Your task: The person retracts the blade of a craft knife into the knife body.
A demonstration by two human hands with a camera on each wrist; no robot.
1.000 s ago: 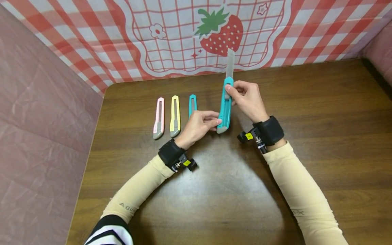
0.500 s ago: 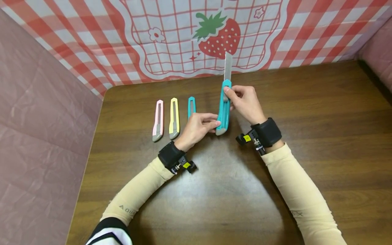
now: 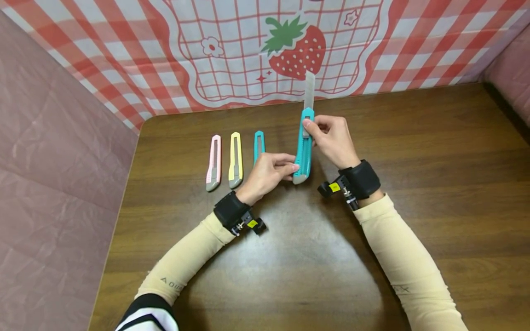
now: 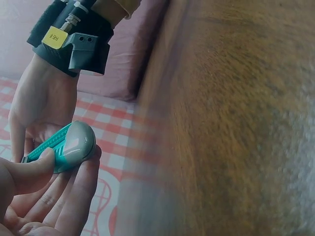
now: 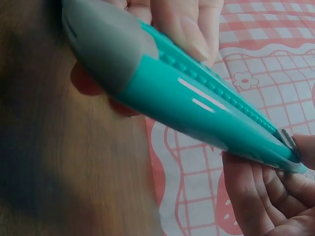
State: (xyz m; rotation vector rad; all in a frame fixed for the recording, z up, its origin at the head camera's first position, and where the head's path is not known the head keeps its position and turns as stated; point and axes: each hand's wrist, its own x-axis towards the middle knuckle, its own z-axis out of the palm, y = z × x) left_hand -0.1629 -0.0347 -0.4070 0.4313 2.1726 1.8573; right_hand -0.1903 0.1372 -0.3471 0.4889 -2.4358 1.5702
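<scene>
A teal utility knife (image 3: 304,154) is held up off the table with its long blade (image 3: 309,89) slid out, pointing toward the back. My left hand (image 3: 269,172) pinches its grey-capped lower end between thumb and fingers. Near the blade end, my right hand (image 3: 336,138) grips the body, the thumb on the grey slider (image 3: 306,132). From the right wrist view, the grey end cap (image 5: 106,46) and the toothed slot show close up. In the left wrist view the cap (image 4: 80,142) faces the camera, between the left thumb and fingers.
Left of the hands, a pink utility knife (image 3: 214,163), a yellow utility knife (image 3: 235,161) and a second teal one (image 3: 259,142) lie in a row on the wooden table (image 3: 290,266). My left hand partly hides the last. A strawberry-print cloth (image 3: 232,69) hangs behind.
The picture has shifted slightly with the head. Both hands keep their hold on the teal knife, its blade out in all frames, and the knife tilts only a little.
</scene>
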